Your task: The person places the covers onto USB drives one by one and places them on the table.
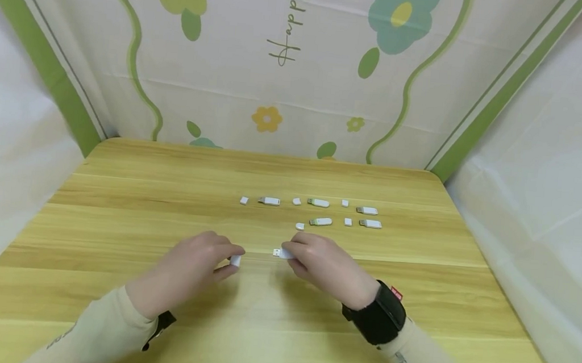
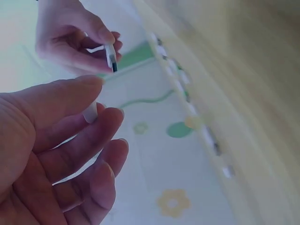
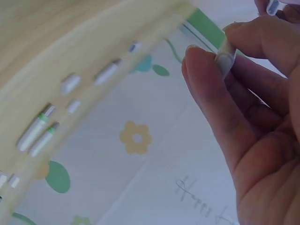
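My left hand pinches a small white USB cap between thumb and fingertips; the left wrist view shows this cap partly hidden by them. Facing it across a short gap, my right hand holds a white USB flash drive, its plug end pointing left toward the cap. The drive's body is mostly covered by the right thumb and fingers in the right wrist view. Cap and drive are apart, both held just above the wooden table.
Beyond the hands lie several uncapped USB drives, among them a green-trimmed one and a plain white one. Loose caps, such as a square one and a rounded one, sit beside them. A flowered curtain hangs behind the table.
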`<act>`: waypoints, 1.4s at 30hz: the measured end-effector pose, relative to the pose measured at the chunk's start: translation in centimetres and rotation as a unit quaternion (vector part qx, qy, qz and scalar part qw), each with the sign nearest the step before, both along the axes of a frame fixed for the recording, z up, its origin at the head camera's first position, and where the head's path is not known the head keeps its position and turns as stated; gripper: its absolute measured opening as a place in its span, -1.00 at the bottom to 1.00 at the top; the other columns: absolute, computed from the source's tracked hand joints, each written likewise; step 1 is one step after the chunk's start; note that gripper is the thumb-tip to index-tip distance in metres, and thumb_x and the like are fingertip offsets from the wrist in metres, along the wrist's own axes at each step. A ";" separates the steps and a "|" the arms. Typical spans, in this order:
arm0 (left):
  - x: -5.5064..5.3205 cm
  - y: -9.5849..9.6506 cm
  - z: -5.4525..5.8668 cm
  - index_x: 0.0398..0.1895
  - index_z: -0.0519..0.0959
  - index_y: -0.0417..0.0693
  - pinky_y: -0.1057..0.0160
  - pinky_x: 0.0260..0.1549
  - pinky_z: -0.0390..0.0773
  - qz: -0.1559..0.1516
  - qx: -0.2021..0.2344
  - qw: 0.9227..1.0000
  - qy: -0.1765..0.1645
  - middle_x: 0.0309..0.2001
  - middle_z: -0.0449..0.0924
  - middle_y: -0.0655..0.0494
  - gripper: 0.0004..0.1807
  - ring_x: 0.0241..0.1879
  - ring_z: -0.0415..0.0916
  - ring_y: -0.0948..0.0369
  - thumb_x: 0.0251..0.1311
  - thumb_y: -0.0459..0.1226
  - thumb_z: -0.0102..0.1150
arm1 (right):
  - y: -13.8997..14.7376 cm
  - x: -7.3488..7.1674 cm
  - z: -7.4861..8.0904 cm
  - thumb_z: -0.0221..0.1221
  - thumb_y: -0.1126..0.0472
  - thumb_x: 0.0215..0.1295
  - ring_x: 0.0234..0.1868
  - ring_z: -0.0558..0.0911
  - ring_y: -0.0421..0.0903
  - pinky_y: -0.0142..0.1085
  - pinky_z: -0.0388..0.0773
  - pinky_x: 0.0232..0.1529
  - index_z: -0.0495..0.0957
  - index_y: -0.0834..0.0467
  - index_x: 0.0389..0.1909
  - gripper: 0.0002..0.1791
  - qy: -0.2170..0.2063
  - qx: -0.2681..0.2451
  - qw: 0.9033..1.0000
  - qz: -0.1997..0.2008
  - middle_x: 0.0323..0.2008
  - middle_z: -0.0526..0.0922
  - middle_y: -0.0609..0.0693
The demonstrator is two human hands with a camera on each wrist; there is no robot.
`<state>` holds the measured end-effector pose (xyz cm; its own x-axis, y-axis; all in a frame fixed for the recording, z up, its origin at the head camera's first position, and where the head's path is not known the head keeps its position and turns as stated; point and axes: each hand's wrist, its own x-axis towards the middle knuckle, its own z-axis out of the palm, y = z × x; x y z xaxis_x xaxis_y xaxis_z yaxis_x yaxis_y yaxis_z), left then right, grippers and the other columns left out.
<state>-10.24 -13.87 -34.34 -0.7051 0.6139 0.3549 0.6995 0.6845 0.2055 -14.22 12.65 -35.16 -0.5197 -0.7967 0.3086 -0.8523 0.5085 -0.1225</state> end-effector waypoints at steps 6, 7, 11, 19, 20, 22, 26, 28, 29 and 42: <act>0.6 0.8 1.4 -0.24 0.72 -0.15 0.28 -0.39 0.60 0.006 0.033 0.999 0.034 -0.33 0.70 0.13 -0.74 -0.37 0.56 0.20 -0.05 -0.39 0.53 | 0.7 1.0 1.9 0.41 0.36 0.12 -0.37 0.56 -0.21 -0.47 0.54 -0.34 0.67 0.25 -0.17 -0.76 0.039 -0.060 0.997 0.009 -0.28 0.61 -0.02; 0.7 0.9 1.6 -0.23 0.72 -0.16 0.28 -0.39 0.60 0.007 0.040 0.998 0.038 -0.33 0.71 0.13 -0.73 -0.37 0.56 0.20 -0.06 -0.39 0.53 | 0.8 1.1 2.2 0.42 0.36 0.10 -0.37 0.57 -0.20 -0.47 0.55 -0.34 0.67 0.25 -0.18 -0.75 0.045 -0.070 0.996 0.010 -0.27 0.62 -0.01; 0.5 1.2 2.5 -0.23 0.71 -0.18 0.28 -0.40 0.59 0.009 0.064 0.996 0.061 -0.33 0.71 0.13 -0.70 -0.38 0.56 0.19 -0.10 -0.39 0.56 | 0.9 1.2 3.1 0.44 0.38 0.06 -0.36 0.59 -0.19 -0.47 0.56 -0.35 0.66 0.25 -0.17 -0.71 0.059 -0.098 0.993 0.012 -0.25 0.62 0.00; -0.4 1.8 3.3 -0.22 0.72 -0.19 0.24 -0.40 0.64 0.001 0.092 0.991 0.098 -0.32 0.72 0.09 -0.67 -0.35 0.62 0.16 -0.13 -0.38 0.58 | 0.8 1.3 4.2 0.45 0.37 0.06 -0.25 0.64 -0.13 -0.41 0.60 -0.26 0.68 0.25 -0.13 -0.69 0.098 -0.126 0.987 0.018 -0.21 0.66 0.00; -0.4 1.9 3.4 -0.22 0.72 -0.19 0.24 -0.40 0.64 0.000 0.095 0.990 0.101 -0.31 0.72 0.09 -0.67 -0.34 0.62 0.16 -0.13 -0.38 0.58 | 0.8 1.3 4.4 0.45 0.36 0.06 -0.23 0.65 -0.13 -0.40 0.60 -0.25 0.69 0.25 -0.12 -0.68 0.102 -0.126 0.987 0.018 -0.20 0.67 0.00; -0.5 2.0 3.5 -0.21 0.72 -0.19 0.23 -0.38 0.65 -0.002 0.102 0.989 0.108 -0.29 0.72 0.08 -0.66 -0.31 0.63 0.15 -0.13 -0.39 0.58 | 0.8 1.4 4.6 0.45 0.34 0.07 -0.22 0.66 -0.13 -0.39 0.62 -0.24 0.69 0.24 -0.12 -0.68 0.113 -0.124 0.986 0.014 -0.20 0.67 -0.01; -0.7 2.4 3.9 -0.20 0.72 -0.19 0.21 -0.33 0.66 -0.006 0.104 0.988 0.113 -0.27 0.72 0.07 -0.67 -0.27 0.65 0.13 -0.10 -0.38 0.57 | 0.7 1.4 4.9 0.45 0.31 0.08 -0.26 0.67 -0.16 -0.40 0.62 -0.29 0.70 0.21 -0.13 -0.70 0.127 -0.122 0.984 0.006 -0.21 0.68 -0.03; -0.8 2.6 4.0 -0.20 0.72 -0.20 0.20 -0.31 0.66 -0.005 0.103 0.988 0.112 -0.27 0.72 0.07 -0.68 -0.27 0.65 0.13 -0.10 -0.38 0.56 | 0.6 1.3 5.0 0.46 0.30 0.08 -0.28 0.67 -0.17 -0.41 0.62 -0.32 0.71 0.21 -0.13 -0.71 0.133 -0.123 0.983 0.006 -0.22 0.69 -0.04; -0.8 2.6 4.0 -0.20 0.72 -0.20 0.19 -0.31 0.66 -0.005 0.103 0.988 0.112 -0.27 0.72 0.07 -0.68 -0.27 0.65 0.13 -0.10 -0.38 0.57 | 0.6 1.3 5.0 0.45 0.30 0.09 -0.28 0.66 -0.17 -0.42 0.61 -0.33 0.71 0.21 -0.14 -0.71 0.131 -0.124 0.984 0.007 -0.22 0.69 -0.04; -1.1 3.0 3.4 -0.24 0.72 -0.17 0.23 -0.38 0.64 0.000 0.103 0.989 0.107 -0.35 0.70 0.15 -0.66 -0.34 0.62 0.19 -0.15 -0.36 0.60 | 0.2 0.9 4.7 0.43 0.32 0.11 -0.32 0.62 -0.20 -0.44 0.57 -0.31 0.70 0.22 -0.16 -0.75 0.110 -0.121 0.986 0.024 -0.25 0.67 -0.04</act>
